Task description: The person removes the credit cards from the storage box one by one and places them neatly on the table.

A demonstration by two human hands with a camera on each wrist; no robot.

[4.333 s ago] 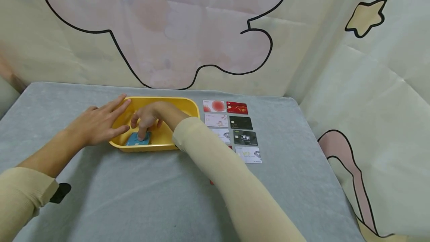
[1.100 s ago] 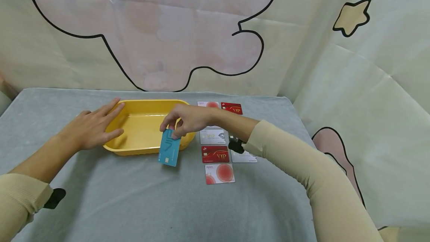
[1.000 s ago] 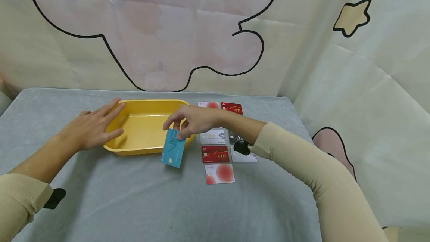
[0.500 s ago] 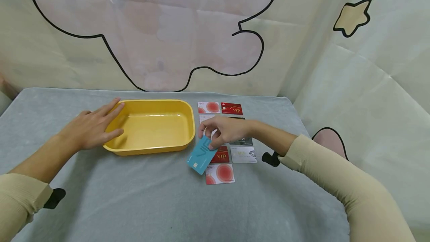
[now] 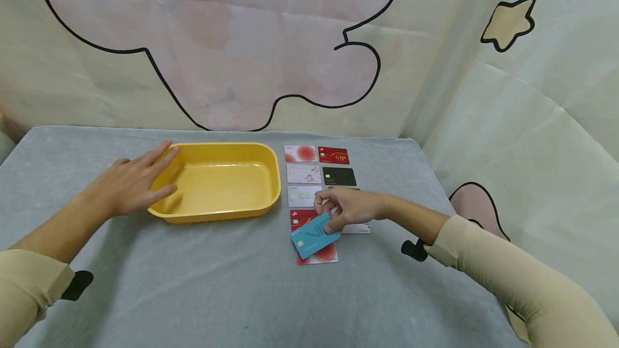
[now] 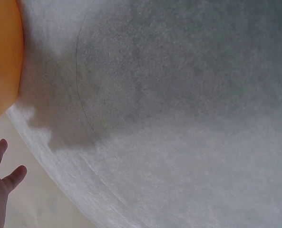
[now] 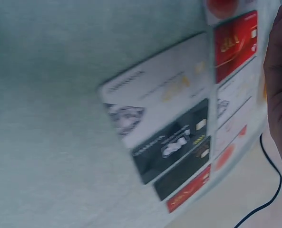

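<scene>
A blue card (image 5: pixel 313 236) with a small chip is pinched between the thumb and fingers of my right hand (image 5: pixel 352 207). In the head view it overlaps a red VIP card (image 5: pixel 299 218) and the white card with red circles (image 5: pixel 326 254). My left hand (image 5: pixel 131 184), fingers spread and fairly straight, rests at the left rim of the yellow tray (image 5: pixel 220 214); nothing lies inside the tray. In the right wrist view my right hand (image 7: pixel 279 80) shows only at the edge, and what it holds there is mostly out of frame.
Several cards lie in two columns right of the tray, among them a red VIP card (image 5: pixel 333 155), a black card (image 5: pixel 339 176), a pale card (image 5: pixel 303 173) and a silver-white card (image 7: pixel 155 90). Grey cloth (image 5: pixel 217 289) covers the table. A patterned curtain (image 5: pixel 271 52) stands behind.
My right hand took the blue card out of the tray and carried it right, over the lower end of the left card column, turning it. My left hand has stayed at the tray.
</scene>
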